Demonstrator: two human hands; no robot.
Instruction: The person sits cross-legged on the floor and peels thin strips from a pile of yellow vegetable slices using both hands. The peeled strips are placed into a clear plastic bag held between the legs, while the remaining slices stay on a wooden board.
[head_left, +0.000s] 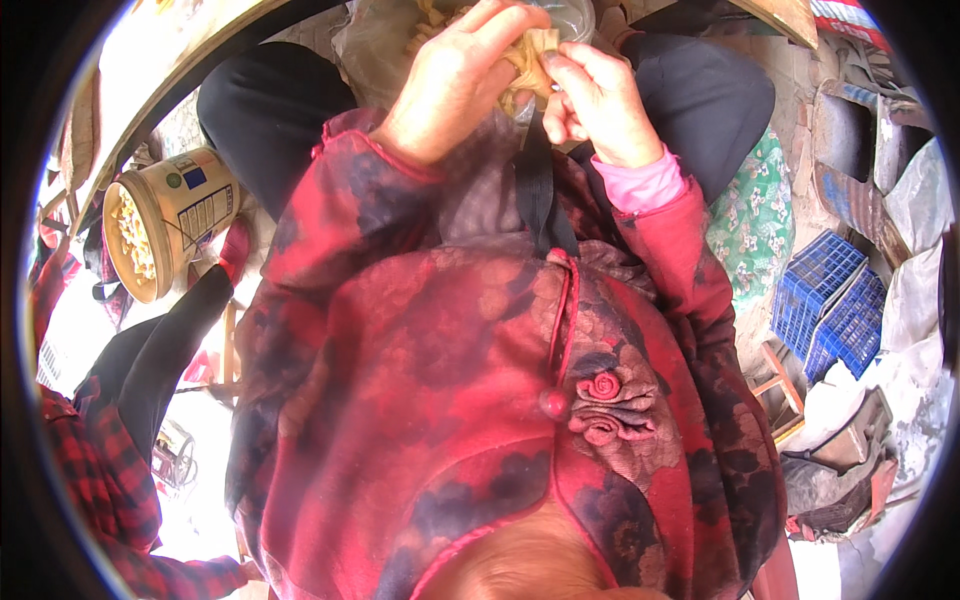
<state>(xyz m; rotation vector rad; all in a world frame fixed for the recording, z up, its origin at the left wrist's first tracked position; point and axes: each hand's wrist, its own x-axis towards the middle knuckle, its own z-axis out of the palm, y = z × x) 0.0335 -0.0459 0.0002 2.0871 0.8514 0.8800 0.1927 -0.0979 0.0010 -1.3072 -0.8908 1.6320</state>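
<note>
Pale yellow, folded strips of some soft material (529, 66) are held between my two hands at the top of the view; what they are exactly I cannot tell. My left hand (459, 81) curls round the strips from the left, its fingertips partly hidden behind them. The thumb and forefinger of my right hand (604, 101) pinch their right edge. Just beyond, between my knees, a container lined with clear plastic (576, 19) holds more pale yellow pieces (429, 26).
At left a plastic bucket (214, 196) lies tilted, with pale yellow pieces inside. A person in a checked sleeve (112, 465) sits at lower left. A board edge (172, 75) curves across the upper left. Blue plastic crates (825, 296) and green patterned cloth (752, 225) are at right.
</note>
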